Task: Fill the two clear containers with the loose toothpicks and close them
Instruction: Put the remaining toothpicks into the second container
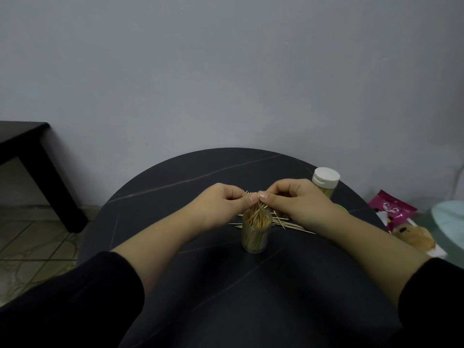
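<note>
The left hand (226, 200) and right hand (293, 200) both pinch one small bundle of thin wooden toothpicks (258, 206) directly over the open, nearly full clear plastic cylinder (256, 238) — probably to align the sticks before lowering them in — while more loose toothpicks (288, 223) lie on the dark round table (200, 172) just behind it.

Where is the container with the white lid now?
In the head view, the closed container stands upright at the far right of the round table, just behind the right hand.
</note>
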